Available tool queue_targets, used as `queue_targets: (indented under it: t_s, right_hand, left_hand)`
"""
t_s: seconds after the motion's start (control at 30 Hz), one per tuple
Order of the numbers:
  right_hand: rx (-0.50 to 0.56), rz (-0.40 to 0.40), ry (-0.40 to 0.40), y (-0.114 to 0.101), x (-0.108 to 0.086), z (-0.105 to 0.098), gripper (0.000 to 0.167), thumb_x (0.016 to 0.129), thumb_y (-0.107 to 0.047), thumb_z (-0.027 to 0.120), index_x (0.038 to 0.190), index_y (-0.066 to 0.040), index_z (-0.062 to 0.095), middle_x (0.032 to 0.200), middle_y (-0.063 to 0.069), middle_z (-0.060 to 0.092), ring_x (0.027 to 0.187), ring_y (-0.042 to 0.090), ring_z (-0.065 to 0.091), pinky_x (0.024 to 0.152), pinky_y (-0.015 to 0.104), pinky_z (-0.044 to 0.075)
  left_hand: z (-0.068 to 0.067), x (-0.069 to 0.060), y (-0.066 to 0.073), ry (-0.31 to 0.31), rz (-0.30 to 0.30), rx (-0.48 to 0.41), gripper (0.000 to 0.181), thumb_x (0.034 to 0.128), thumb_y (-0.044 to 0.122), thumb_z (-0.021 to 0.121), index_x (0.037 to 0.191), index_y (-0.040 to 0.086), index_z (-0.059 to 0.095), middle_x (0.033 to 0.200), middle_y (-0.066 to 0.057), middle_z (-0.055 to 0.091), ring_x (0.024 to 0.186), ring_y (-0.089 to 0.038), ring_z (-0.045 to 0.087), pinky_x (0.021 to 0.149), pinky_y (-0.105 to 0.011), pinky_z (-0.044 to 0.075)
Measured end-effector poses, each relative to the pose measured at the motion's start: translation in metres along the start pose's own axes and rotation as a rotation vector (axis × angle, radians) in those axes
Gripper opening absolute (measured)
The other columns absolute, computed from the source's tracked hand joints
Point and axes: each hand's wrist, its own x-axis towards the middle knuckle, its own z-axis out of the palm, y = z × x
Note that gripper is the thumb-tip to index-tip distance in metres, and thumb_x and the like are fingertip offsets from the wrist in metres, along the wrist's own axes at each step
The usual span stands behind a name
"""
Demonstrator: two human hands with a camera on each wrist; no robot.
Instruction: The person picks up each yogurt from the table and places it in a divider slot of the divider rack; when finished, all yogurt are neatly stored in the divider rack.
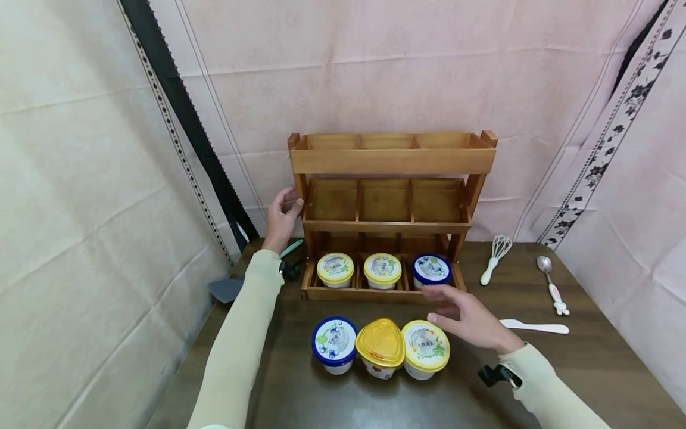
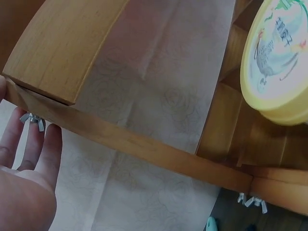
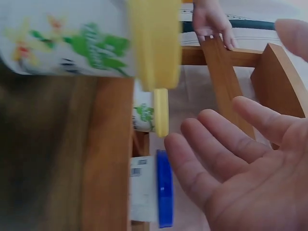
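A three-tier wooden rack (image 1: 393, 161) stands at the back of the table. My left hand (image 1: 283, 217) grips its left side post (image 2: 139, 144), with the thumb and fingers on different sides near a wing nut (image 2: 33, 120). The bottom tier holds two yellow-lidded tubs (image 1: 335, 268) (image 1: 383, 269) and a blue-lidded tub (image 1: 431, 269). Before the rack, a blue-lidded tub (image 1: 334, 341), a tub with a rounded triangular yellow lid (image 1: 380, 342) and a round yellow-lidded tub (image 1: 426, 345) sit in a row. My right hand (image 1: 471, 319), fingers extended and holding nothing, is near the last one.
On the right lie a white whisk (image 1: 497, 257), a spoon (image 1: 552, 285) with a white handle and a white spreader knife (image 1: 536, 326). A grey-blue spatula (image 1: 225, 290) lies by the left forearm. Cloth hangs behind and at both sides of the table (image 1: 289, 381).
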Motion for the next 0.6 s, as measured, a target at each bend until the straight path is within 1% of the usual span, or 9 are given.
queue_targets:
  t_s: [0.07,0.13,0.27,0.33,0.43,0.5,0.6]
  right_hand:
    - [-0.008,-0.013,-0.011,0.002,-0.008,0.004,0.052,0.100,-0.030,0.076,0.146,-0.017,0.057,0.147,0.007,0.064,0.130,0.035,0.064,0.102,0.048,0.059]
    - [-0.008,-0.008,-0.026,0.004,-0.014,0.008,0.053,0.099,-0.030,0.078,0.146,-0.018,0.057,0.147,0.006,0.063,0.129,0.033,0.064,0.101,0.046,0.060]
    - [-0.004,0.033,-0.079,0.006,-0.023,0.013,0.063,0.094,-0.034,0.082,0.148,-0.018,0.055,0.149,0.005,0.062,0.131,0.034,0.064,0.100,0.045,0.060]
    - [0.003,0.049,-0.106,0.009,-0.027,0.015,0.068,0.091,-0.035,0.084,0.149,-0.018,0.053,0.151,0.008,0.060,0.129,0.032,0.064,0.099,0.044,0.060]
    - [0.013,0.043,-0.138,0.013,-0.032,0.018,0.077,0.088,-0.034,0.087,0.153,-0.015,0.049,0.154,0.015,0.056,0.129,0.027,0.063,0.097,0.037,0.061]
    - [0.024,0.038,-0.151,0.016,-0.034,0.020,0.083,0.086,-0.033,0.089,0.155,-0.014,0.047,0.154,0.019,0.055,0.126,0.021,0.062,0.094,0.032,0.061]
    - [0.039,0.049,-0.168,0.019,-0.036,0.023,0.089,0.086,-0.033,0.089,0.158,-0.013,0.043,0.154,0.018,0.053,0.125,0.013,0.061,0.091,0.029,0.061]
  left_hand:
    - [-0.001,-0.002,-0.001,0.010,-0.010,0.001,0.047,0.1052,0.030,0.068,0.150,0.019,0.058,0.145,-0.013,0.061,0.131,-0.029,0.059,0.110,-0.042,0.053]
    - [-0.002,-0.003,-0.001,0.020,-0.017,0.004,0.046,0.1056,0.029,0.067,0.150,0.019,0.058,0.144,-0.013,0.061,0.131,-0.029,0.059,0.109,-0.043,0.054]
    - [-0.005,-0.005,-0.002,0.030,-0.012,-0.005,0.045,0.1058,0.028,0.067,0.149,0.017,0.059,0.143,-0.014,0.061,0.129,-0.029,0.059,0.109,-0.044,0.054]
    - [-0.006,-0.005,-0.003,0.031,-0.010,-0.001,0.045,0.1059,0.028,0.067,0.149,0.017,0.059,0.143,-0.013,0.062,0.129,-0.028,0.059,0.108,-0.044,0.054]
    - [-0.005,-0.005,-0.001,0.026,-0.015,0.007,0.045,0.1061,0.029,0.067,0.149,0.018,0.059,0.144,-0.012,0.062,0.130,-0.028,0.059,0.110,-0.043,0.053]
    - [-0.004,-0.004,0.001,0.020,-0.024,0.008,0.045,0.1059,0.029,0.067,0.149,0.018,0.059,0.144,-0.012,0.061,0.131,-0.028,0.058,0.110,-0.044,0.053]
    - [-0.002,-0.002,0.004,0.015,-0.028,0.004,0.045,0.1060,0.028,0.067,0.149,0.019,0.059,0.145,-0.012,0.061,0.132,-0.028,0.058,0.111,-0.044,0.053]
